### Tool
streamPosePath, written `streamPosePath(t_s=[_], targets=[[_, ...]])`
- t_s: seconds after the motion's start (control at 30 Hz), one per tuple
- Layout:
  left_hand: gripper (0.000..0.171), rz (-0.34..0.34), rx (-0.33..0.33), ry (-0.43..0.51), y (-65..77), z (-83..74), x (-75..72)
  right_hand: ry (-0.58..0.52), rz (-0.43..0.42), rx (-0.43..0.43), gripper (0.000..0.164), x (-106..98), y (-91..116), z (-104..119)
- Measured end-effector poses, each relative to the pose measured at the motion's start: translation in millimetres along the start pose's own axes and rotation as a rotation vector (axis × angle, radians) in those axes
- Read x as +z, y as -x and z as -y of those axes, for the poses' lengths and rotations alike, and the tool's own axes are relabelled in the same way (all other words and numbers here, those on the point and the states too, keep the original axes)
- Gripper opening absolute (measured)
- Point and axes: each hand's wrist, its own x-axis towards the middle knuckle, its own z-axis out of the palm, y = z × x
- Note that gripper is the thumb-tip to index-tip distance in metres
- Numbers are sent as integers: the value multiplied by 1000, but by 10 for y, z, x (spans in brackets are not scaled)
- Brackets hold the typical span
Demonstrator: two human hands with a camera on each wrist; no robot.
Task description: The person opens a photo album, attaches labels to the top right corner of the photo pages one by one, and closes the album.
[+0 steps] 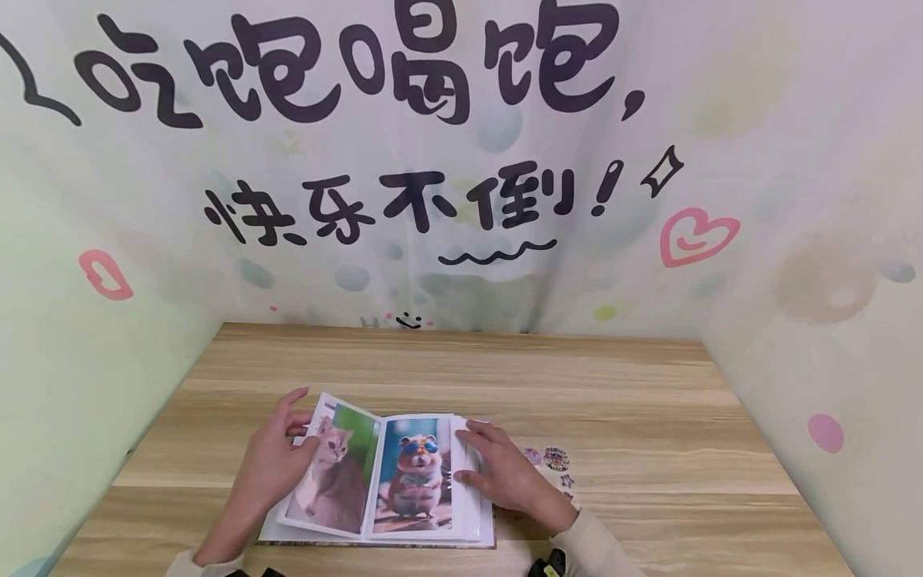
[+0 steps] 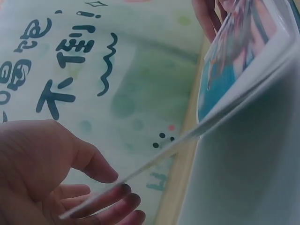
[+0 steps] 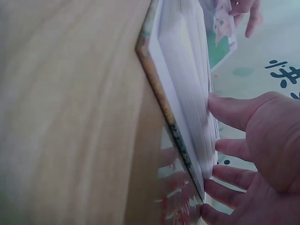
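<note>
A photo album point(image 1: 472, 513) lies spread on the wooden table. On its left, a page with a cat photo point(image 1: 339, 473) stands tilted up; my left hand point(image 1: 270, 461) pinches its outer edge, thumb on the picture side and fingers behind, as the left wrist view shows of the page point(image 2: 154, 161). The facing page carries a photo of a hamster in blue sunglasses point(image 1: 414, 481). My right hand point(image 1: 508, 473) rests along the outer edge of the right-hand pages. In the right wrist view its fingertips point(image 3: 220, 105) touch the thick stack of page edges point(image 3: 194, 89).
A sticker sheet point(image 1: 566, 463) lies on the table point(image 1: 649, 449) to the right of the album, partly under my right forearm. Behind the table hangs a pale curtain point(image 1: 461, 288) with large black lettering. Dark devices point(image 1: 550, 563) sit at both wrists.
</note>
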Motion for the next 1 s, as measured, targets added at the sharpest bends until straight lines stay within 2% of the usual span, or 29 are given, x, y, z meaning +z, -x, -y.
streamPosePath(t_s=[0.13,0.37,0.67,1.0], targets=[[66,20,-60,-28,-13,63,-10,-8,8,9,60,-14,-4,2],[68,69,-119,-40,-23,165,-25,18,1,-1,59,-37,-12,2],[74,140,-173,-13,-23,298,-24,30,12,17,62,-40,-13,26],[77,146,-198,-16,-47,375,10,22,-11,-24,63,-54,-9,-11]])
